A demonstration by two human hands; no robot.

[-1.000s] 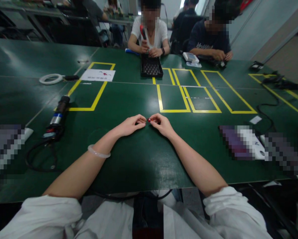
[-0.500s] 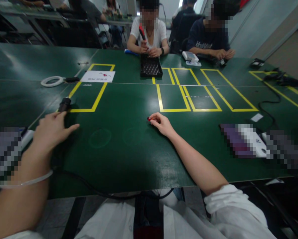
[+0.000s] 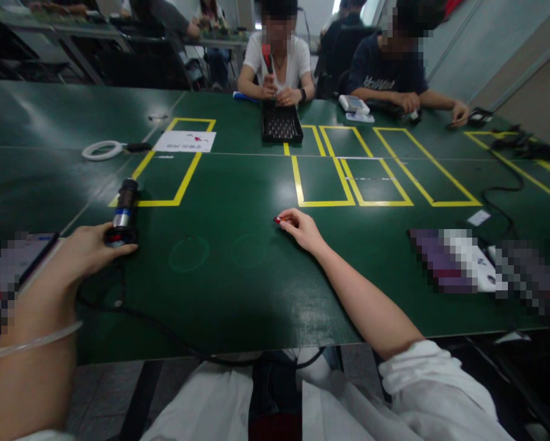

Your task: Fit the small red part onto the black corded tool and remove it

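Note:
My left hand (image 3: 91, 248) is at the left of the green table (image 3: 210, 318), its thumb and fingers around the near end of a black cylindrical corded device (image 3: 127, 199) with a silver and blue band. The device lies along the table, pointing away from me. My right hand (image 3: 302, 229) rests near the table's middle. Its thumb and fingertips pinch a small red piece (image 3: 278, 219), partly hidden by the fingers and too small to name. A black cable (image 3: 165, 334) runs from beside my left hand to the front edge.
Yellow tape outlines (image 3: 327, 203) mark the table. A white printed sheet (image 3: 185, 141) and a coiled white cable (image 3: 103, 150) lie at the far left. Across the table, one person handles a red tool over a black tray (image 3: 282, 125). Blurred-out items (image 3: 459, 260) lie at right.
My left hand has drawn back toward me, from on top of the black device to its near end, uncovering its body. My right hand stays put. The co-worker at far right has stretched out a hand.

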